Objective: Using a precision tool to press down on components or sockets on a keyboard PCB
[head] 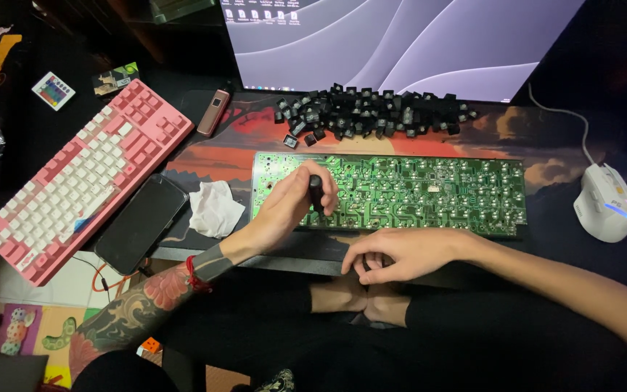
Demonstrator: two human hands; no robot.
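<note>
A long green keyboard circuit board (429, 192) lies on a printed desk mat, solder side up. My left hand (292, 207) is closed around a black tool handle (316, 192) that stands on the board's left part. My right hand (393, 254) rests loosely curled at the mat's front edge, just below the board, with nothing visible in it. A pile of black keycaps and switches (371, 110) lies behind the board, under the monitor.
A pink and white keyboard (81, 178) lies angled at left, with a black phone (141, 221) and a crumpled white tissue (214, 209) beside it. A white mouse (605, 202) sits at right. A monitor (400, 40) stands behind. A small pink device (212, 111) lies near the mat's corner.
</note>
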